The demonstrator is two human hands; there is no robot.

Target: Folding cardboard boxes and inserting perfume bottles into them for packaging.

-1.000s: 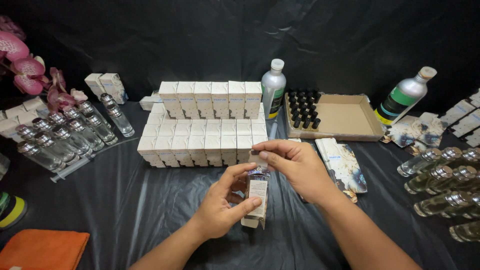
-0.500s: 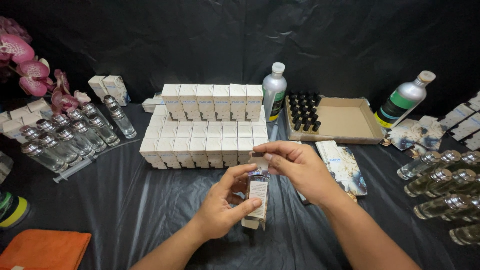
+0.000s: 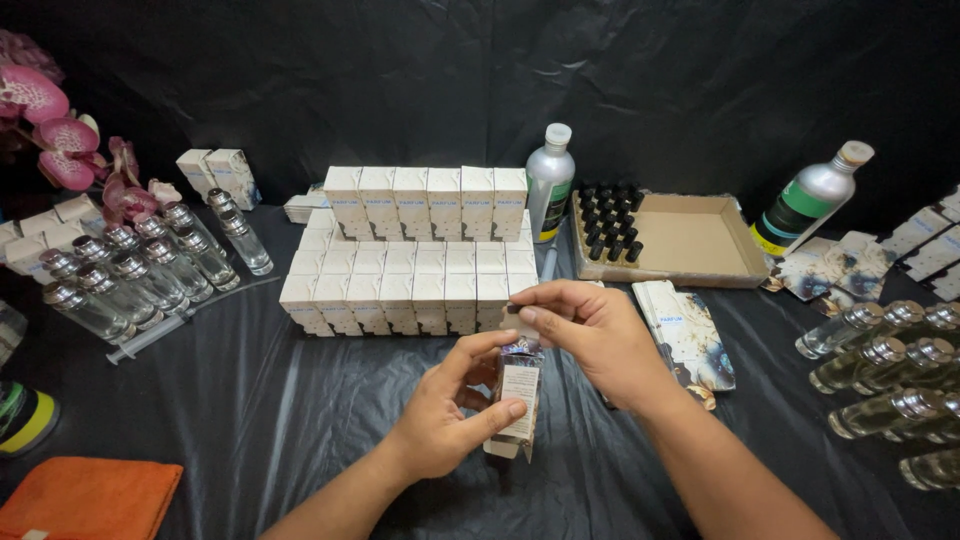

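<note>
- Almost nothing has moved since a moment ago; both hands stay in the same spot over the black sheet (image 3: 250,400), and the right fingers have only slid a tiny bit at the top of the box
- left hand (image 3: 445,420) is wrapped around a small carton (image 3: 517,400); its thumb lies across the front and its fingers curl behind; the carton stands almost upright, just above the sheet, right in the middle in front of the person
- right hand (image 3: 590,335) is up at the top of the carton; its thumb and first fingers are pinched together on the top end, where a little dark cap shows; I cannot tell if it is the flap or a bottle top that they pinch
- just behind the hands sits a big block of white boxes (image 3: 415,265), in neat rows, some standing up at the back
- beside that block stands a silver bottle (image 3: 549,180) with a white cap; next to it is a flat cardboard tray (image 3: 700,240) with small black caps (image 3: 610,222) in one end
- another silver bottle with green (image 3: 810,200) leans at the far right
- flat printed cartons (image 3: 690,335) lie just right of the right hand
- glass bottles with shiny tops lie on the right (image 3: 885,375) and also on the left (image 3: 140,275)
- pink flowers (image 3: 60,130) are at the far left; an orange cloth (image 3: 85,498) is in the near left corner
</note>
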